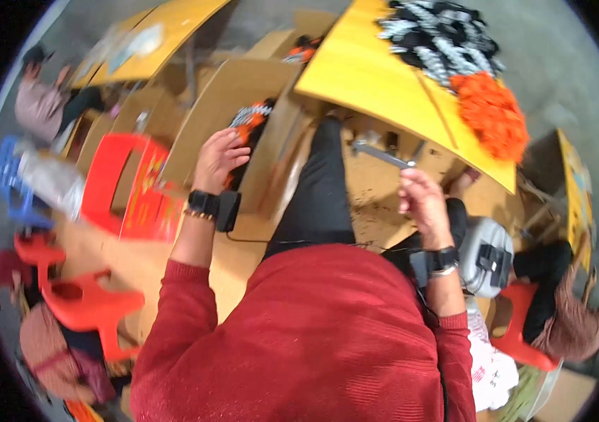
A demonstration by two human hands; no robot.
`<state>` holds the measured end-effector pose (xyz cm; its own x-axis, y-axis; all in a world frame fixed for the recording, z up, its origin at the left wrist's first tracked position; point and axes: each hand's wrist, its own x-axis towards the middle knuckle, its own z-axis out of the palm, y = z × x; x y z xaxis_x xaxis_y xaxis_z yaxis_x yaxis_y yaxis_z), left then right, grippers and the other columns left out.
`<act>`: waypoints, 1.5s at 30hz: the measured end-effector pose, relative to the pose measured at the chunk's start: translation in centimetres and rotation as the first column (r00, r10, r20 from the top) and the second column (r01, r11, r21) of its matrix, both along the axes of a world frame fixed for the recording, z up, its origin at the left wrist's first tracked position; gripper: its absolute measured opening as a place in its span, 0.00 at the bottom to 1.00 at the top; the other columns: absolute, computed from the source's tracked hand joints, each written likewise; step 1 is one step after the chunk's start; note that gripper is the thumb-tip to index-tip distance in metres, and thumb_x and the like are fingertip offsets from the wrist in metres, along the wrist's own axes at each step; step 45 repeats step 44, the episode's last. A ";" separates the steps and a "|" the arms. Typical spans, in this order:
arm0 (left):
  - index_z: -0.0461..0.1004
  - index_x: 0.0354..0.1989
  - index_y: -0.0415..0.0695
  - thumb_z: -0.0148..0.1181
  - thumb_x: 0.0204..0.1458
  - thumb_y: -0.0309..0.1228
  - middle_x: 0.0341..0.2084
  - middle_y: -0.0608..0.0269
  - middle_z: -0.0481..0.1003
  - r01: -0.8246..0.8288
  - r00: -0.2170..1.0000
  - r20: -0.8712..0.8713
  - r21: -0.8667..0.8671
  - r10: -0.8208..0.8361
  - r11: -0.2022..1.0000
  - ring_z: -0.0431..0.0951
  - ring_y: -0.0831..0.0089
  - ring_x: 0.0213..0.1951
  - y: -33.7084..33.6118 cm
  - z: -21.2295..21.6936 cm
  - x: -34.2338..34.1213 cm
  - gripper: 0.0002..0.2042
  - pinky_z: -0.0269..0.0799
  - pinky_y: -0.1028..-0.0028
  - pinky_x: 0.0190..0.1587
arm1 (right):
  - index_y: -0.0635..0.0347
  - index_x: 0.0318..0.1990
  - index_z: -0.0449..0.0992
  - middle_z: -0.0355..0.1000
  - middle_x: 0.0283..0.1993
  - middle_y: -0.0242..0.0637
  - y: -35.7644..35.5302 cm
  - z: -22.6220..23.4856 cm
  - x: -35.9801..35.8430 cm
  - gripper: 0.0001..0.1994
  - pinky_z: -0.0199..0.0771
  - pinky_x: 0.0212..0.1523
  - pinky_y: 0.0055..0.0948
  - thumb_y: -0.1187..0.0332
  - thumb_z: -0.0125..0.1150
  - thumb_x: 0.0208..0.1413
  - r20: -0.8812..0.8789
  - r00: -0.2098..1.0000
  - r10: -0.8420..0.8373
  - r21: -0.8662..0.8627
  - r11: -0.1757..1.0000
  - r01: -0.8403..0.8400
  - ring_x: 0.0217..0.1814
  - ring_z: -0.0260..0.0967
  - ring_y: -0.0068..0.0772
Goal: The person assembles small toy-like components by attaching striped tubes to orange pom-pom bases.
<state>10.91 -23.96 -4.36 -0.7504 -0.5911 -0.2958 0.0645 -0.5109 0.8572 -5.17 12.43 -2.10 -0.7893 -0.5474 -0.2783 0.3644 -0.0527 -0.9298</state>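
Note:
My left hand (220,160) is raised over a cardboard box (208,98), its fingers loosely apart and nothing visible in them. Fluffy orange, black and white pieces (249,126) lie inside that box beside the fingertips. Below the near edge of the yellow table (362,63), my right hand (424,204) has its fingers curled together. A grey metal bar (382,154) ends at those fingertips; whether they grip it or it belongs to the table, I cannot tell. On the table, a black-and-white fluffy pile (440,39) adjoins an orange fluffy bundle (493,116).
A red plastic chair (95,190) stands left of the box, with a blue stool (14,179) beyond it. To my right are a grey hard case (486,257) and a red stool (521,327). Other people sit on both sides. Another yellow table (151,42) stands far left.

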 end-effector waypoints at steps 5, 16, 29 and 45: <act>0.66 0.41 0.41 0.55 0.47 0.29 0.30 0.57 0.72 0.279 0.937 -0.181 -0.125 -0.298 0.952 0.76 0.66 0.27 5.0 6.8 -9.4 0.13 0.74 0.71 0.29 | 0.59 0.35 0.69 0.64 0.22 0.27 0.5 1.6 -1.5 0.06 0.58 0.15 0.16 0.71 0.53 0.49 -0.053 0.997 0.053 0.074 0.996 -0.049 0.14 0.58 0.17; 0.67 0.40 0.40 0.54 0.48 0.32 0.33 0.51 0.70 0.570 0.816 -0.025 0.199 -0.577 0.797 0.73 0.52 0.36 8.2 5.3 -24.7 0.12 0.70 0.58 0.40 | 0.61 0.34 0.71 0.65 0.32 0.39 -1.2 3.2 -10.3 0.11 0.63 0.37 0.36 0.68 0.56 0.41 -0.943 0.190 0.275 0.326 0.627 0.708 0.35 0.61 0.43; 0.68 0.34 0.42 0.55 0.44 0.31 0.24 0.61 0.68 0.255 0.930 0.332 -0.281 -0.155 0.925 0.71 0.67 0.21 6.5 6.7 -37.7 0.10 0.69 0.71 0.24 | 0.63 0.39 0.69 0.61 0.40 0.39 -4.0 1.1 -14.1 0.18 0.54 0.44 0.36 0.60 0.58 0.42 -0.887 0.183 0.423 0.425 0.599 0.678 0.44 0.56 0.40; 0.73 0.27 0.34 0.58 0.41 0.40 0.21 0.54 0.73 0.555 0.799 0.599 -0.704 -0.049 0.444 0.71 0.66 0.17 5.1 6.3 -47.4 0.18 0.68 0.69 0.23 | 0.62 0.42 0.67 0.60 0.44 0.41 -4.1 1.0 -14.4 0.20 0.52 0.50 0.41 0.61 0.58 0.42 -0.871 0.282 0.402 0.483 0.597 0.641 0.49 0.54 0.43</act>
